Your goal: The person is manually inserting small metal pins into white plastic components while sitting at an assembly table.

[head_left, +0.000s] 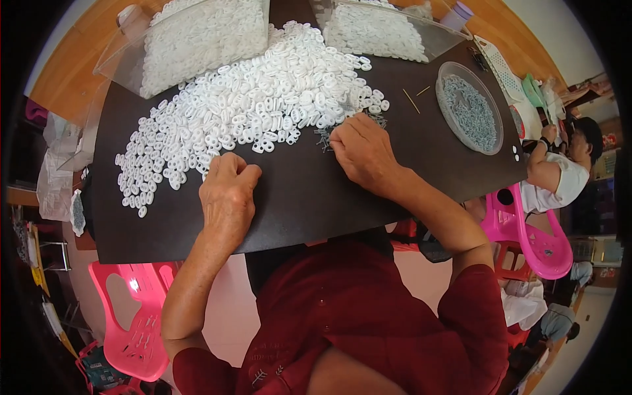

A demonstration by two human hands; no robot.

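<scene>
Two hands: both rested on the dark board (pixel 309 204), well apart from each other, at the near edge of the white heap.
Left hand (pixel 227 194): curled into a loose fist, fingers drawn together and knuckles up, at the lower edge of the white plastic rings (pixel 257 105); whether it pinched a ring could not be told.
Right hand (pixel 362 151): lay palm down, fingers bent and close together, fingertips on a small scatter of grey screws (pixel 324 138) just beside the heap; what sat under the fingers was hidden.
White plastic rings: one big heap, too many to count, spread from the board's far middle down toward its left edge.
Grey screws on the board: a small loose cluster, number not readable.
Round clear dish (pixel 470 107): one, to the right on the board, filled with more small grey screws.
Thin sticks (pixel 411 101): two, lay between the heap and the dish.
Clear bags (pixel 197 33): two, at the far edge, both packed with white rings.
Pink plastic chairs (pixel 131 322): two, one lower left, one at the right.
Another person (pixel 559 171): one, sat at the right by the board's corner, in a white top.
</scene>
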